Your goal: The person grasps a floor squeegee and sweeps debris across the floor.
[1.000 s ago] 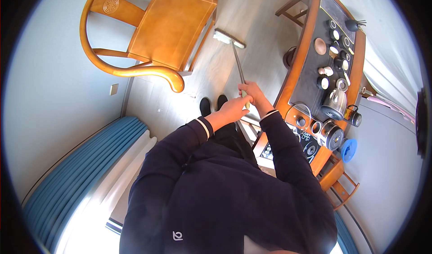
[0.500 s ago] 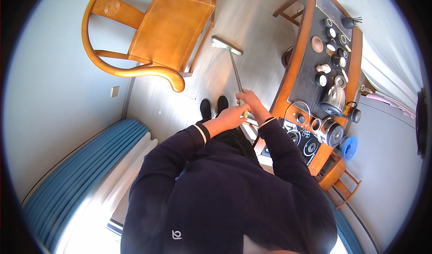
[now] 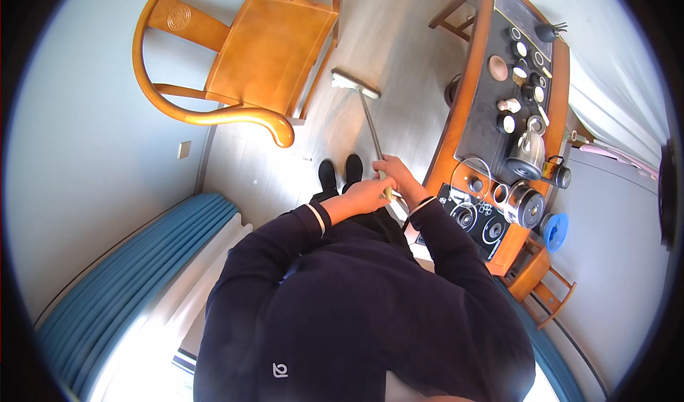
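Note:
Both my hands are closed around the handle of a long-handled floor brush (image 3: 370, 122). My left hand (image 3: 368, 196) grips near the top end, close to my body. Just beyond it, my right hand (image 3: 394, 173) wraps the handle a little lower down the shaft. The brush's wide white head (image 3: 355, 83), edged with dark bristles, rests on the grey floor ahead of my dark shoes (image 3: 340, 174). It lies between a wooden armchair and a tea table.
The wooden armchair (image 3: 267, 49) stands at the left, near the wall. The tea table (image 3: 470, 117) on the right carries cups, a glass kettle (image 3: 526, 156) and a black stove panel (image 3: 474, 220). A blue curtain (image 3: 157, 259) hangs at lower left, and a small wooden chair (image 3: 543, 288) stands at lower right.
The brush head has slid across the floor slightly toward me. My hands have drawn back a little toward my body, still gripping the handle.

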A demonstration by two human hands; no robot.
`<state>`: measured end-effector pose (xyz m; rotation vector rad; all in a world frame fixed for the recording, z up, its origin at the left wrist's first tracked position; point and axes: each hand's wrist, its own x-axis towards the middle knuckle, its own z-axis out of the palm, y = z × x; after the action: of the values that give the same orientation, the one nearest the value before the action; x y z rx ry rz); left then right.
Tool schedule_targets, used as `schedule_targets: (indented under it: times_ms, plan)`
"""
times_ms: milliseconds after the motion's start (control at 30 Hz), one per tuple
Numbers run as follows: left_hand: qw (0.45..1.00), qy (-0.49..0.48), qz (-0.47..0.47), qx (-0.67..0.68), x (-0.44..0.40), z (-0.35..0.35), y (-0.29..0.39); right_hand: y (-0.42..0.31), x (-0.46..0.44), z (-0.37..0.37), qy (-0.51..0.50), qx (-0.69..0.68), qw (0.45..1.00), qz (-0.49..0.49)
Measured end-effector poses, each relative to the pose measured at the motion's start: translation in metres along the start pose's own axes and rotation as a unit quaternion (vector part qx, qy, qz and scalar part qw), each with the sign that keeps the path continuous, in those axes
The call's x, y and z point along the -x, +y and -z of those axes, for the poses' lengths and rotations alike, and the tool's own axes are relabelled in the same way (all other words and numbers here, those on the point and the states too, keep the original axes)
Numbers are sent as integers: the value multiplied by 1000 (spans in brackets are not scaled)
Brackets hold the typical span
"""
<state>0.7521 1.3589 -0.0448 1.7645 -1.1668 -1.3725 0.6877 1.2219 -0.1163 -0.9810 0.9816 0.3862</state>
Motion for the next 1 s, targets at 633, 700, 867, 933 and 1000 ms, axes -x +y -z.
schedule_targets:
  times_ms: [633,700,867,933,1000]
  plan:
    - [999,-30,-16,-6,17,-5,8,7,27,-7,-14,-1,999,-36]
    - [999,-37,-16,-6,19,-5,9,14,25,-5,-18,-1,999,-28]
    - [998,-66,-8,-17,21,-5,14,22,28,-3,-20,-11,999,-27]
    - [997,-76,-3,-21,22,-5,16,26,30,-4,-24,-10,1000,-18]
    - [996,-82,-1,-23,23,-6,17,28,32,-3,-36,13,999,6]
